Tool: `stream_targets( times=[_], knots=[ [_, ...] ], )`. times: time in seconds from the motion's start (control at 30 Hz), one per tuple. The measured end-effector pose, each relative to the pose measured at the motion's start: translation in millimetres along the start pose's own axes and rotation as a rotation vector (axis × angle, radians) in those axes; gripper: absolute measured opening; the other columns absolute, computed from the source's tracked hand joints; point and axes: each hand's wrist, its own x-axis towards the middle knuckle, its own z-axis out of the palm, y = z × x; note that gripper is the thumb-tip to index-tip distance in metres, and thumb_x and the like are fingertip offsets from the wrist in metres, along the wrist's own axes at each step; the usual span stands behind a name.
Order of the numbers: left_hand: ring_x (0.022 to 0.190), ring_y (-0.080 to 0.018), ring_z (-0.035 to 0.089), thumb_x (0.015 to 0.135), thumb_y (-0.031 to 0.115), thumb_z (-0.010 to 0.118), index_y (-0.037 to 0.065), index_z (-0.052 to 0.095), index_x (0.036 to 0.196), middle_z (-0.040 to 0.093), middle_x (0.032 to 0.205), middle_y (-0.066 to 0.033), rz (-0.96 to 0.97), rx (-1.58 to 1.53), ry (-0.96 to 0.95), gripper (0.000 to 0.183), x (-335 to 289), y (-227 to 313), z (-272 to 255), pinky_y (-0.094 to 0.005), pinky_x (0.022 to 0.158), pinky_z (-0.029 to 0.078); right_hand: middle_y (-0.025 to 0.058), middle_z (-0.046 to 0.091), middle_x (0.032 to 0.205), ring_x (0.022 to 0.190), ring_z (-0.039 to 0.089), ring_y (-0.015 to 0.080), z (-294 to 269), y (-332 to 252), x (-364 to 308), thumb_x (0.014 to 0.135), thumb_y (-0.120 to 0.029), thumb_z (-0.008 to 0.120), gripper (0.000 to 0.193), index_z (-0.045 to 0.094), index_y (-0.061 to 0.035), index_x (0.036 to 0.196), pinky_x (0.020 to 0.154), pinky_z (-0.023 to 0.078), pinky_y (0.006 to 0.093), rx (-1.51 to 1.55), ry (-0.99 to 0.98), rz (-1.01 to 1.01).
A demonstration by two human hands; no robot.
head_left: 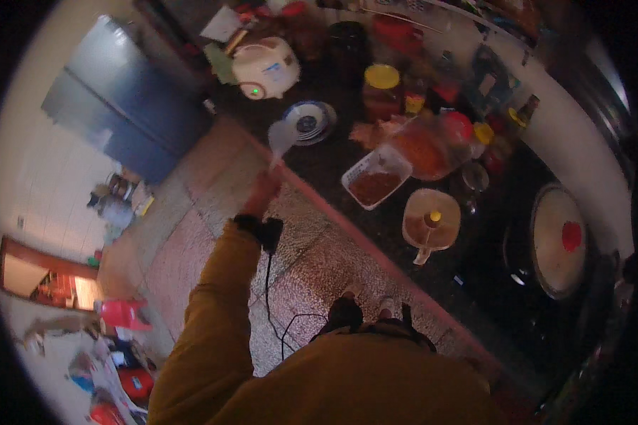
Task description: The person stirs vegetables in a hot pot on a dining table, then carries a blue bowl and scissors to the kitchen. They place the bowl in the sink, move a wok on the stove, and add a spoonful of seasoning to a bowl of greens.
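Note:
My left hand (pixel 264 190) reaches out beside the dark counter's edge, its fingers closed and blurred by motion. A pale, see-through spoon (pixel 283 139) rises from it, with its wide end near a stack of blue-and-white bowls (pixel 307 125) on the counter. The spoon's outline is smeared. A dark strap (pixel 260 228) with a black cable circles the wrist, below the mustard sleeve. My right hand does not show.
On the counter are a white appliance with a green light (pixel 265 69), a yellow-lidded jar (pixel 382 78), a white basket of reddish-brown grains (pixel 376 187), a clear handled container (pixel 432 225) and a round pale lid with a red patch (pixel 556 244). A fridge (pixel 124 99) stands left.

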Motion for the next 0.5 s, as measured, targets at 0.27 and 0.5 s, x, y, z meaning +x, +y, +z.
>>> stream_targets(
  times=[0.27, 0.5],
  knots=[
    [0.081, -0.0327, 0.053, 0.089, 0.028, 0.036, 0.002, 0.052, 0.1, 0.055, 0.088, -0.0187, 0.22, 0.27, 0.098, 0.032, 182.5, -54.5, 23.6, -0.0415, 0.068, 0.042, 0.0053, 0.059, 0.077, 0.071, 0.057, 0.0181, 36.1, 69.9, -100.5, 0.083, -0.031, 0.05, 0.024, 0.059, -0.0103, 0.091, 0.055, 0.047, 0.0354, 0.054, 0.134, 0.472],
    [0.088, -0.0259, 0.055, 0.083, 0.023, 0.044, 0.005, 0.056, 0.098, 0.057, 0.095, -0.0159, 0.979, 0.873, 0.523, 0.026, 187.9, -58.9, 22.5, -0.0403, 0.076, 0.044, 0.0051, 0.058, 0.075, 0.069, 0.057, 0.018, 81.3, 130.9, -223.7, 0.082, -0.031, 0.052, 0.023, 0.059, -0.0101, 0.089, 0.053, 0.047, 0.0354, 0.063, 0.09, 0.698]
  ],
)
